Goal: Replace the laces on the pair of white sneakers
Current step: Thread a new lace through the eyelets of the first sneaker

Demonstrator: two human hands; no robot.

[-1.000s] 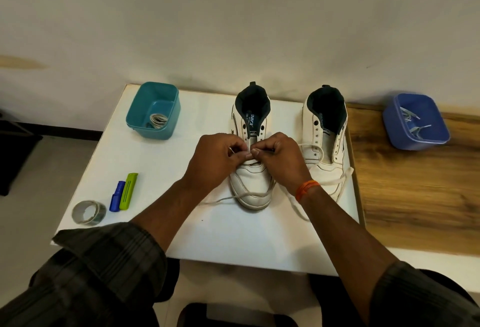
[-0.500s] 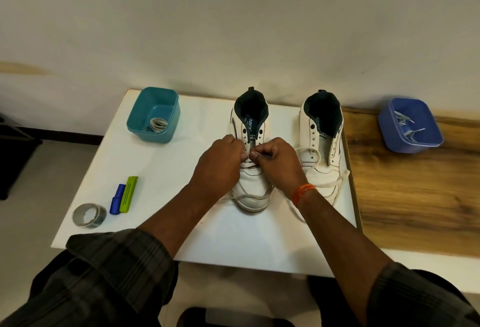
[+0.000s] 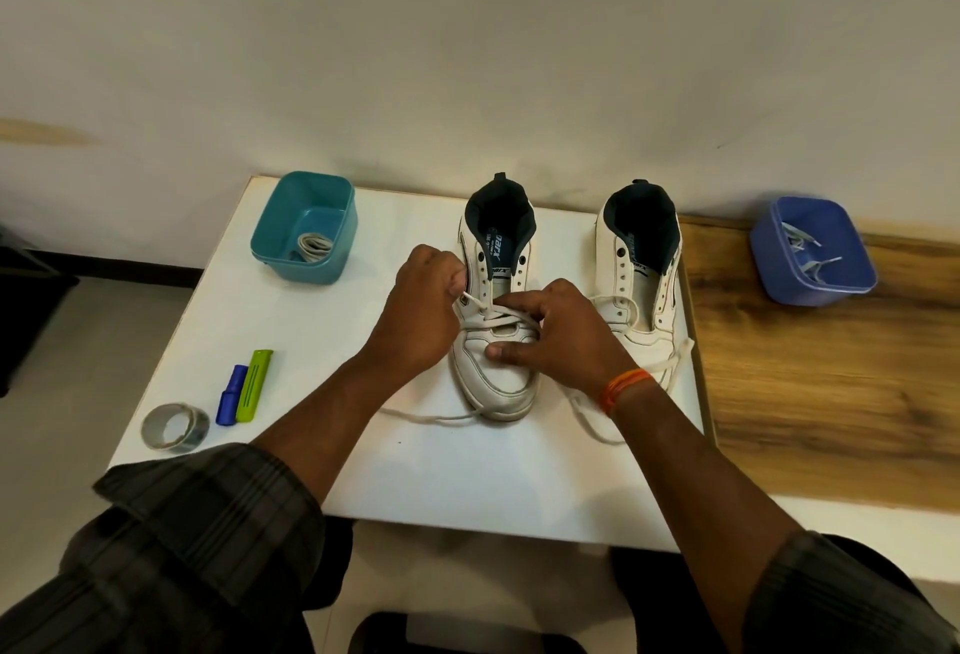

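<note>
Two white sneakers stand side by side on the white table (image 3: 441, 471), toes toward me. The left sneaker (image 3: 496, 373) has a white lace (image 3: 488, 313) crossed through its lowest eyelets. My left hand (image 3: 421, 310) pinches one end of that lace beside the shoe's left eyelet row. My right hand (image 3: 561, 336) rests on the shoe's right side, thumb pressed on the toe cap, fingers on the crossed lace. The right sneaker (image 3: 639, 284) holds a loose lace (image 3: 670, 367) that trails over the table.
A teal tub (image 3: 306, 230) with a folded lace sits at the back left. A blue tub (image 3: 813, 251) with lace pieces stands on the wooden surface (image 3: 831, 393) to the right. A tape roll (image 3: 174, 427), a blue marker (image 3: 230, 396) and a green tool (image 3: 254, 386) lie front left.
My left hand has pulled a lace end out to the left, away from the eyelets. My right hand has dropped lower onto the shoe's toe side. The crossed lace now shows between them.
</note>
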